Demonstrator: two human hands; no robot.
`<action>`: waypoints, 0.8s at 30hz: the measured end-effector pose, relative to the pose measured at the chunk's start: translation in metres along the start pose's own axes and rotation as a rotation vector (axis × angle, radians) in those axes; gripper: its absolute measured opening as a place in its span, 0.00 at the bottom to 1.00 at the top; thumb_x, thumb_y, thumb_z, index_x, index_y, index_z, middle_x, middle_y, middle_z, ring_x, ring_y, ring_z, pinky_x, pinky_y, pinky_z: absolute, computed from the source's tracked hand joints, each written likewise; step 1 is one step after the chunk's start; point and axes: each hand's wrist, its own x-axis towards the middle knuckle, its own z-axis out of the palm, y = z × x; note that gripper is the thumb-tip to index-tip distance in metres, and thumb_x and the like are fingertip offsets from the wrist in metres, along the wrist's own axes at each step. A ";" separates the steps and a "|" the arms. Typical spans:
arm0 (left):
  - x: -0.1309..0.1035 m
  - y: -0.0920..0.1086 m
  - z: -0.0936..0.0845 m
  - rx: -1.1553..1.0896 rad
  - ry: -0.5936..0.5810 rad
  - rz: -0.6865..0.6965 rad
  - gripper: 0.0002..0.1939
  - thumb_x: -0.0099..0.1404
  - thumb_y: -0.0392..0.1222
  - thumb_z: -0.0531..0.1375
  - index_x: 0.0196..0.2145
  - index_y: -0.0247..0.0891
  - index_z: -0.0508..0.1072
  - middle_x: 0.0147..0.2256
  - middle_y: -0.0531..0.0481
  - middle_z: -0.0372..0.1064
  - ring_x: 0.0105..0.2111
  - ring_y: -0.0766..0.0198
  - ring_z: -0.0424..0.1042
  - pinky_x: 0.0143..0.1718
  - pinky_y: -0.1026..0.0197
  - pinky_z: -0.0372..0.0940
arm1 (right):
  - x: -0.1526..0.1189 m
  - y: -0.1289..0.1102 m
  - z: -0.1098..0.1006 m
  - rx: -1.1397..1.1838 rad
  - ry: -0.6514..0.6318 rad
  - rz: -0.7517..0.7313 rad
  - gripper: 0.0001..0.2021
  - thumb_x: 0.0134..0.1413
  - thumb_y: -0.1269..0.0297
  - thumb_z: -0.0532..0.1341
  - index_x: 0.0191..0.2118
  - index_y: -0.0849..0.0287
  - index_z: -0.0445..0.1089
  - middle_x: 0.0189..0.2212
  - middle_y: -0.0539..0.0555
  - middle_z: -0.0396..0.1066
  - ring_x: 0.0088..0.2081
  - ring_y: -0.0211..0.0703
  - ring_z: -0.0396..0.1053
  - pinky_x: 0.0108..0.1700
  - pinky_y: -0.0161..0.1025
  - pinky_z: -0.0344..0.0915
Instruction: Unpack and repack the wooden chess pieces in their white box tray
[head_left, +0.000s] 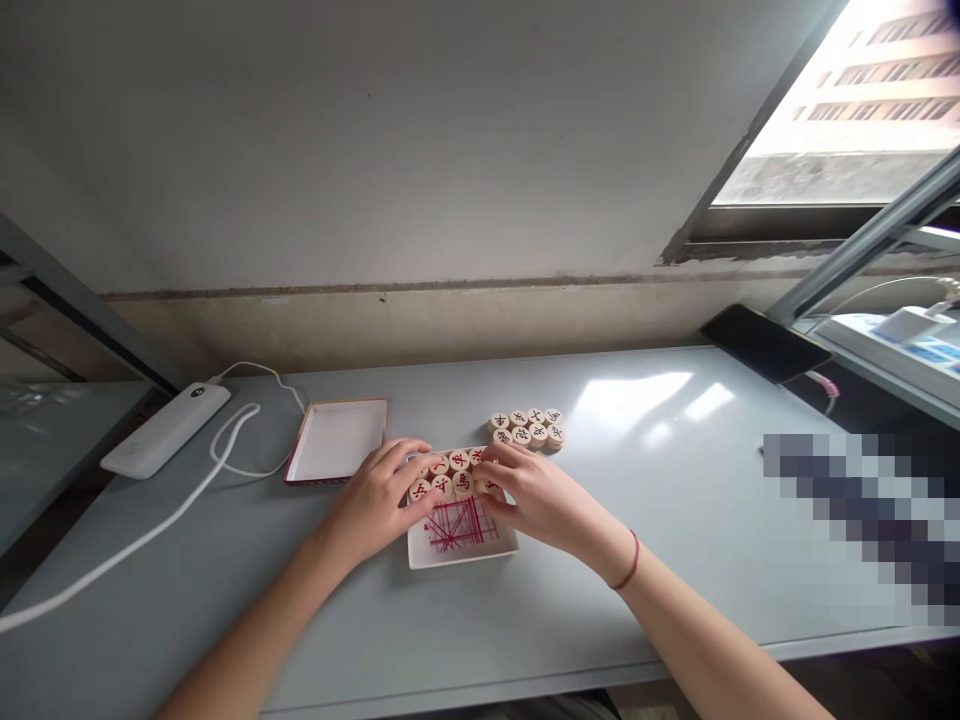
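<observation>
Two rows of wooden Chinese chess pieces [461, 472] with red characters lie at the far half of a shallow white box [463, 555]. My left hand [386, 492] is curled around the left end of the rows, its thumb along the near side. From the other end, my right hand [536, 495] grips the rows, fingers bent over the top and thumb in front. Some end pieces are hidden under my fingers. Red scribbled lines mark the bare floor of the box. Just beyond it stands a block of stacked Chinese chess pieces with black characters [526, 430].
A box lid [337, 440] lies upturned left of the box. Farther left are a white power bank [166, 430] and a white cable [187, 520]. At the back right a dark phone-like slab [765, 342] leans by the metal frame. The wall [420, 330] borders the desk.
</observation>
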 end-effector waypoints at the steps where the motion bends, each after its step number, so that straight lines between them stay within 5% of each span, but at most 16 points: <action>1: 0.000 0.000 0.000 -0.003 0.003 -0.003 0.13 0.66 0.42 0.55 0.49 0.42 0.68 0.48 0.45 0.67 0.50 0.56 0.66 0.52 0.52 0.64 | 0.000 -0.001 0.001 -0.014 -0.002 -0.002 0.04 0.54 0.74 0.59 0.34 0.58 0.68 0.34 0.54 0.65 0.33 0.42 0.65 0.33 0.38 0.65; 9: -0.003 0.000 0.001 -0.002 -0.006 -0.025 0.14 0.66 0.43 0.56 0.48 0.42 0.70 0.48 0.45 0.66 0.50 0.55 0.66 0.52 0.51 0.65 | 0.001 -0.002 0.008 -0.110 -0.026 -0.003 0.04 0.52 0.76 0.58 0.32 0.60 0.66 0.33 0.54 0.63 0.30 0.40 0.64 0.30 0.36 0.62; 14: -0.004 0.000 0.001 0.009 -0.036 -0.040 0.15 0.66 0.44 0.56 0.50 0.42 0.68 0.50 0.45 0.65 0.51 0.54 0.65 0.52 0.51 0.64 | -0.002 0.000 0.002 -0.077 -0.032 0.060 0.09 0.53 0.72 0.59 0.41 0.59 0.64 0.36 0.54 0.64 0.31 0.41 0.64 0.29 0.36 0.60; 24: -0.009 0.001 -0.005 0.012 -0.129 -0.005 0.30 0.59 0.50 0.62 0.58 0.46 0.62 0.57 0.44 0.59 0.56 0.48 0.61 0.58 0.43 0.58 | -0.002 0.003 0.000 -0.055 -0.003 0.064 0.03 0.55 0.69 0.59 0.32 0.58 0.63 0.33 0.53 0.64 0.27 0.36 0.62 0.26 0.34 0.56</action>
